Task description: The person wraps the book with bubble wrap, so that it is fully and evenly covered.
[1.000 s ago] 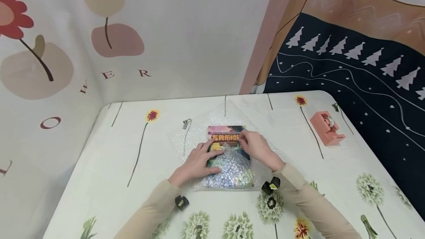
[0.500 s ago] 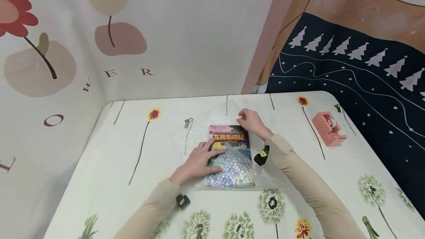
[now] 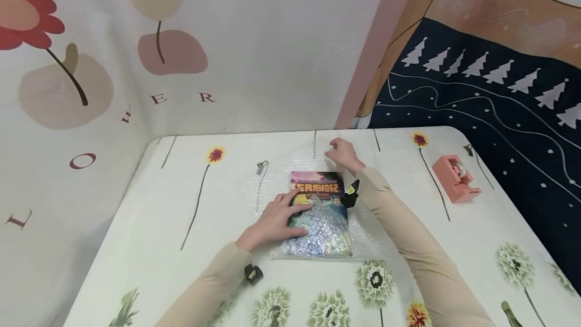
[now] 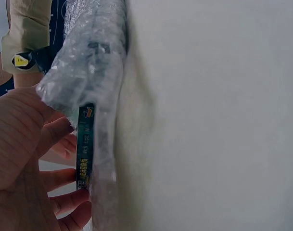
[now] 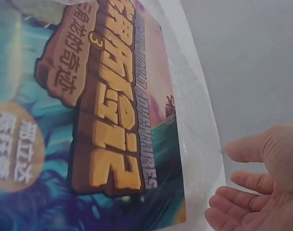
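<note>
A paperback book (image 3: 320, 185) with a colourful cover lies on a sheet of bubble wrap (image 3: 263, 191), its lower part covered by a folded layer. My left hand (image 3: 274, 218) rests on the book's left side with fingers spread. The left wrist view shows those fingers by the dark spine (image 4: 84, 149), with bubble wrap (image 4: 91, 62) over part of it. Past the book's top edge hovers my right hand (image 3: 344, 154), over the far part of the sheet. In the right wrist view its fingers (image 5: 242, 199) are loosely bent beside the plastic edge and hold nothing.
A pink tape dispenser (image 3: 455, 178) stands at the table's right side. The flower-print tablecloth (image 3: 150, 226) covers the table, with a pale curtain (image 3: 272, 49) behind and a dark tree-pattern cloth (image 3: 481, 95) at the right.
My right hand has left the book's upper right corner and moved away from me, past its top edge. My left hand stays on the book. The view has shifted slightly.
</note>
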Demonstrator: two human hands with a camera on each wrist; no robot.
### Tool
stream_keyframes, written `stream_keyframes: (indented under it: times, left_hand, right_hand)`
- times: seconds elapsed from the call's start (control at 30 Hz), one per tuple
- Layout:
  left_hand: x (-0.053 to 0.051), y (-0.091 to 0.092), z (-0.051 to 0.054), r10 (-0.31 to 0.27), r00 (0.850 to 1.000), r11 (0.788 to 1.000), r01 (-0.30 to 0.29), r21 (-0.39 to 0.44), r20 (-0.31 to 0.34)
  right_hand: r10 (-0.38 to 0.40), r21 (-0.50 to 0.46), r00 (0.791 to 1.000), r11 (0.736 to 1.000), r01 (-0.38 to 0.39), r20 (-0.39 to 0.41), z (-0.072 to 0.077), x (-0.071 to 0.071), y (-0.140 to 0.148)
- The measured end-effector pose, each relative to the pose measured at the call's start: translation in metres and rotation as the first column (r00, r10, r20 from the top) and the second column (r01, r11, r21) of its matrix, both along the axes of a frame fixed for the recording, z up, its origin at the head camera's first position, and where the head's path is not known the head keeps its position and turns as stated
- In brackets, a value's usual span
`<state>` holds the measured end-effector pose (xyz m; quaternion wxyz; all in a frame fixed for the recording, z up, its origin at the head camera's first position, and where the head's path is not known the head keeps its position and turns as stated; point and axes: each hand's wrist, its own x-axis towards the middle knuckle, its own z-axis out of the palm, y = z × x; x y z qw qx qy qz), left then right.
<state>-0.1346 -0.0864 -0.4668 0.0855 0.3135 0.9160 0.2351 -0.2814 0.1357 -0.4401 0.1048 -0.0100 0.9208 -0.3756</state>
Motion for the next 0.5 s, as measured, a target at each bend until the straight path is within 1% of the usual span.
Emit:
stream_keyframes:
  times: [0.17,0.27,0.4,0.5]
  left_hand:
    - [0.0,0.001,-0.001,0.0,1.0,1.0,0.0,-0.011,-0.001]
    - [0.0,0.001,0.0,0.0,1.0,1.0,0.0,-0.011,0.001]
    - [0.0,0.001,0.0,0.001,1.0,1.0,-0.001,-0.013,0.004]
    - [0.0,0.0,0.0,0.004,1.0,1.0,-0.004,-0.017,0.003]
  right_hand:
    - [-0.041,0.036,0.999,0.999,0.04,0.036,-0.004,-0.006,-0.004]
    - [-0.059,0.054,0.997,0.997,0.057,0.041,-0.005,-0.008,-0.005]
    - [-0.069,0.036,0.997,0.997,0.067,0.042,-0.004,-0.01,-0.005]
    - [-0.074,0.01,0.995,0.997,0.074,0.062,-0.003,-0.012,-0.004]
